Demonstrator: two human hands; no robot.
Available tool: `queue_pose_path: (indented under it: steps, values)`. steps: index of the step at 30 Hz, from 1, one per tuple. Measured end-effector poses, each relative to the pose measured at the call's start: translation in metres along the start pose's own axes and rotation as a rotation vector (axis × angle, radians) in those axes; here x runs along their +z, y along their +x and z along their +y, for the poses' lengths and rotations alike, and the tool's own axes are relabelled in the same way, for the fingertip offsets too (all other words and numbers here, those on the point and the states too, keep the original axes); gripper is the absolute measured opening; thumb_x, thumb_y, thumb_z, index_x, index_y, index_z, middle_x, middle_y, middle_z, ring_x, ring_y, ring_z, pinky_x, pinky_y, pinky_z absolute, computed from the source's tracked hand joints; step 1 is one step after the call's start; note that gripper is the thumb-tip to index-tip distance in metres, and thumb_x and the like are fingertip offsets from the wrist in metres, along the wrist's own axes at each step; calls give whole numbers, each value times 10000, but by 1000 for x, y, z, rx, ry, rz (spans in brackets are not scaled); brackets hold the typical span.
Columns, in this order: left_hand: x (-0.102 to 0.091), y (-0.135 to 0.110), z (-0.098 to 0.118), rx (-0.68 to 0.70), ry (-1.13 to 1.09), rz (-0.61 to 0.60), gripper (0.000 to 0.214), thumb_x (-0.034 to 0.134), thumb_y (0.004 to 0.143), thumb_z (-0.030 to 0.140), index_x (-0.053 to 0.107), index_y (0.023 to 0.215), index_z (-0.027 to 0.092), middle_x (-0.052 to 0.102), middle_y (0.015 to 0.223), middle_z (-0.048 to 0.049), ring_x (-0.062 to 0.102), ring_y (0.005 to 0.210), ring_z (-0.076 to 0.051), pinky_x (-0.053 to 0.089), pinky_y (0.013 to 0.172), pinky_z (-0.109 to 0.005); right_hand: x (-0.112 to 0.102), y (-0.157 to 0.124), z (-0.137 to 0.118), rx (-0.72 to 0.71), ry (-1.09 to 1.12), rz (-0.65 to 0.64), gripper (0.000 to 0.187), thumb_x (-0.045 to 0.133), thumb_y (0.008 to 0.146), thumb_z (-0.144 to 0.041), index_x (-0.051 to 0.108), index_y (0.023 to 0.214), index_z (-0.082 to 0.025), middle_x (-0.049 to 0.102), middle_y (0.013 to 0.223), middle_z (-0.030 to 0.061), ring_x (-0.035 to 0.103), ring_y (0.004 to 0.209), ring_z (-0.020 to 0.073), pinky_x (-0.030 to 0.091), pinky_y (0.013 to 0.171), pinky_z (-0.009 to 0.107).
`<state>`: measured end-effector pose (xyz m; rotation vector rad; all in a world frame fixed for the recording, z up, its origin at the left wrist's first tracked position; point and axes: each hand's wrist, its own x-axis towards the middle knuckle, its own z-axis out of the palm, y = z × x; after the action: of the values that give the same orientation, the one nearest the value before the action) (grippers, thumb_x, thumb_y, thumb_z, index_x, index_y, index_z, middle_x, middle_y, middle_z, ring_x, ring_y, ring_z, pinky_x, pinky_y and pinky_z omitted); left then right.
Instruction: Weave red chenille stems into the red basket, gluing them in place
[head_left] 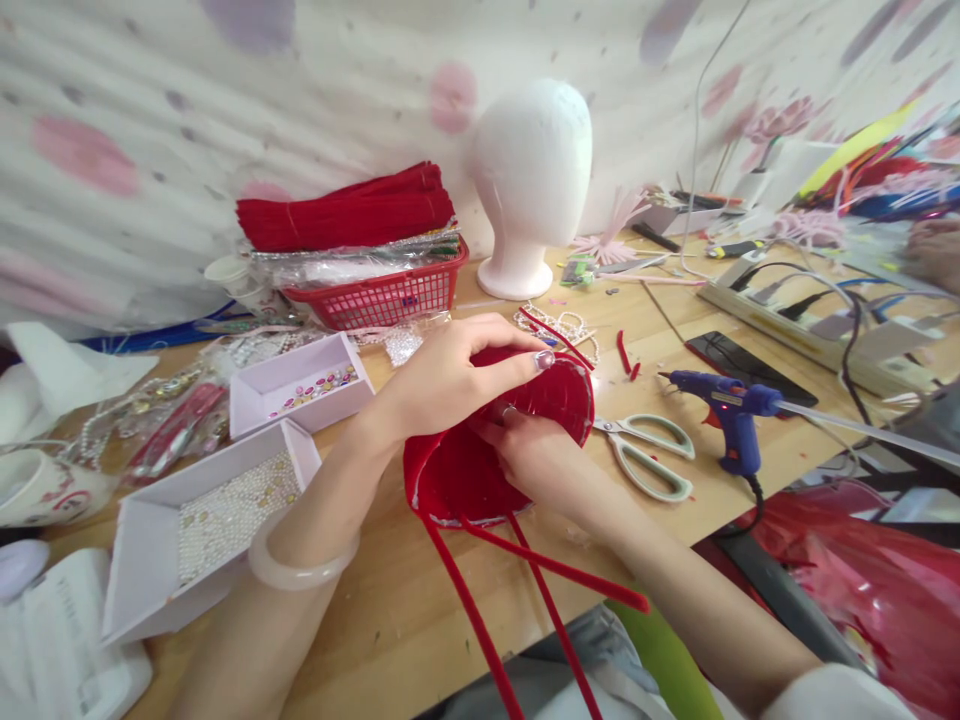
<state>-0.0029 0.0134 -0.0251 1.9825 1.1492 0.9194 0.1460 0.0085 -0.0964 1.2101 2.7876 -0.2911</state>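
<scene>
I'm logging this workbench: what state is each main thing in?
Red fuzzy hollow piece: held, opening exposed, strips trailing
Left hand: holding its rim
Right hand: partly inside it
Pale-handled metal scissors: handles spread, blades partly hidden
Blue plastic glue gun: translucent stick in its rear
White plastic power strip: plugs inserted
White foam head: upright, bare
Red plastic basket: filled
Nearer lilac tray: open, holding pearly beads

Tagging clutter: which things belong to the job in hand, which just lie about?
Likely the job:
red hollow piece, left hand at its rim, right hand inside
glue gun
scissors

Likely just lying about:
black phone
printed cup, far left
</scene>
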Motion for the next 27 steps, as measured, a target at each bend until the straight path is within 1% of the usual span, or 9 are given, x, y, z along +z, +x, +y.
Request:
queue_pose_path:
  steps: [4, 10, 15, 17, 20, 24, 27]
  values:
    - [0, 0, 0, -4, -9, 2, 200, 602, 880, 242, 738, 1020, 201, 727, 1090, -15, 644, 1051, -161, 462, 958, -282, -1, -3, 0, -13, 40, 16, 386, 462, 851, -23, 709, 1108, -171, 700, 1014, 136, 675, 815, 204, 450, 651, 270]
    - [0, -1, 0, -6, -5, 5, 216, 603, 884, 245, 734, 1039, 172, 723, 1088, -25, 642, 1040, -148, 458, 944, -262, -2, -3, -1, -16, 23, -7, 381, 451, 860, -30, 713, 1109, -149, 696, 1048, 155, 678, 830, 216, 450, 660, 288]
    - [0, -1, 0, 18, 3, 2, 196, 607, 884, 261, 739, 1006, 186, 728, 1054, -16, 643, 1012, -148, 461, 922, -259, 6, -8, 3, -91, 78, 77, 345, 453, 849, -48, 726, 1028, -160, 695, 1077, 131, 673, 842, 209, 454, 672, 290]
    - [1, 0, 0, 27, 16, 5, 193, 604, 885, 258, 741, 999, 185, 731, 1041, -15, 642, 1003, -149, 461, 913, -260, 9, -9, 4, -104, 91, 91, 331, 461, 838, -55, 725, 1011, -155, 697, 1052, 130, 670, 837, 209, 457, 681, 294]
    - [1, 0, -1, 30, 25, 11, 201, 604, 885, 253, 741, 1010, 175, 731, 1043, -18, 641, 1001, -145, 461, 910, -253, 8, -10, 4, -85, 87, 79, 343, 457, 825, -54, 722, 1021, -151, 694, 1036, 137, 667, 820, 212, 459, 674, 299]
    - [1, 0, -2, 50, 29, 16, 216, 608, 885, 253, 741, 1024, 155, 739, 1038, -19, 644, 978, -138, 471, 900, -238, 3, -10, 3, -42, 69, 60, 391, 446, 820, -41, 711, 1081, -163, 679, 1097, 139, 665, 836, 205, 458, 676, 291]
    - [1, 1, -1, 60, 38, 18, 217, 608, 884, 233, 742, 1028, 141, 743, 1036, -20, 646, 952, -134, 476, 893, -232, 2, -8, 3, -34, 50, 28, 407, 446, 822, -38, 705, 1107, -171, 680, 1098, 134, 664, 843, 205, 453, 683, 292]
